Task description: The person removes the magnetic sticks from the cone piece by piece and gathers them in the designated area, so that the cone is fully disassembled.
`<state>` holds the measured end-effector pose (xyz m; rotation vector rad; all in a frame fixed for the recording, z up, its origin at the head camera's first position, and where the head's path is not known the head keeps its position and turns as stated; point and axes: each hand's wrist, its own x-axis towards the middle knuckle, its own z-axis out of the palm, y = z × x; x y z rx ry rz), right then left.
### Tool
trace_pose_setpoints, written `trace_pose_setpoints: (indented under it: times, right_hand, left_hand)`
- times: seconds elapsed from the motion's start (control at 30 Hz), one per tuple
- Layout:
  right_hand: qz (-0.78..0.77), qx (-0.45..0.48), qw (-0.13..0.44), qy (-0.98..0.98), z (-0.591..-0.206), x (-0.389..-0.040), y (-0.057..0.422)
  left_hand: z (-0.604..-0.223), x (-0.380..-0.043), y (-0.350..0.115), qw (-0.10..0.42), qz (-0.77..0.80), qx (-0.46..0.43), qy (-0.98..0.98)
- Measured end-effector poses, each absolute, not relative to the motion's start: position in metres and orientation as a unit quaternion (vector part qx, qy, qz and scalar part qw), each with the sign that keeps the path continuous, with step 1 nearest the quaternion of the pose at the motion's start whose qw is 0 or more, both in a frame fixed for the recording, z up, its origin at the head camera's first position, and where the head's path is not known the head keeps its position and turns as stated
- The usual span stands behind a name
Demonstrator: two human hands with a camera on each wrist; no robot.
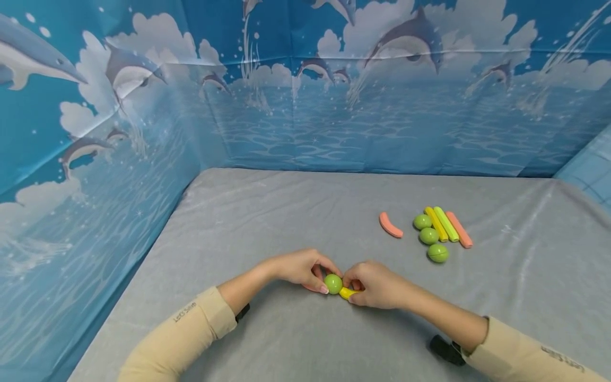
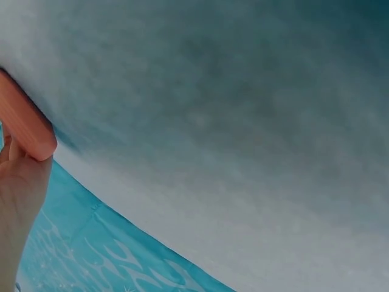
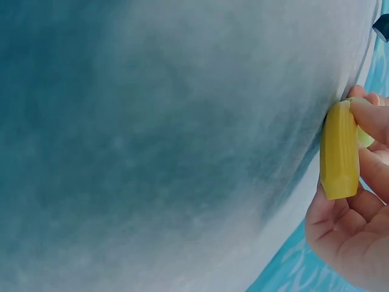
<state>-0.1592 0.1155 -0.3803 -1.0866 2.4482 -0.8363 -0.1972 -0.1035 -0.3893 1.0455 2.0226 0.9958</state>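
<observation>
In the head view, my left hand [image 1: 303, 268] has its thumb and fingers around a glossy green ball [image 1: 333, 284] low on the grey cloth. A salmon-pink stick [image 2: 27, 121] lies against that hand's fingers in the left wrist view; most of it is hidden in the head view. Just to the right, my right hand [image 1: 380, 286] pinches a short yellow stick [image 3: 340, 152] between thumb and fingers. One end of the yellow stick meets the ball's right side. The ball is mostly hidden behind the fingers in the right wrist view.
Up and to the right lie several green balls [image 1: 429, 236] in a column, beside a yellow stick [image 1: 436, 224], a lime stick [image 1: 446, 224] and a salmon-pink stick [image 1: 459, 229]. A curved pink piece [image 1: 390, 225] lies left of them. Dolphin-print curtains [image 1: 296, 122] edge the grey cloth [image 1: 286, 212].
</observation>
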Motion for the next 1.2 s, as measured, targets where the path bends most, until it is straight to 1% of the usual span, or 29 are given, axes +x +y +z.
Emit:
trace_pose_setpoints:
  times: [0.4, 0.63, 0.8, 0.9, 1.2]
  right_hand:
    - [-0.299, -0.367, 0.152, 0.868, -0.382, -0.160, 0.121]
    - [-0.327, -0.328, 0.135, 0.876, -0.386, -0.173, 0.143]
    - [-0.340, -0.283, 0.131, 0.887, -0.383, -0.188, 0.156]
    - [-0.344, -0.259, 0.120, 0.895, -0.379, -0.195, 0.161]
    - [-0.306, -0.216, 0.057, 0.925, -0.376, -0.212, 0.165]
  left_hand:
    - [-0.391, -0.196, -0.102, 0.328, 0.387, 0.380, 0.774]
    - [-0.390, -0.197, -0.101, 0.333, 0.381, 0.373, 0.777]
    - [-0.390, -0.198, -0.102, 0.335, 0.382, 0.374, 0.776]
    - [-0.390, -0.198, -0.102, 0.332, 0.385, 0.376, 0.775]
    - [-0.392, -0.197, -0.102, 0.328, 0.382, 0.376, 0.778]
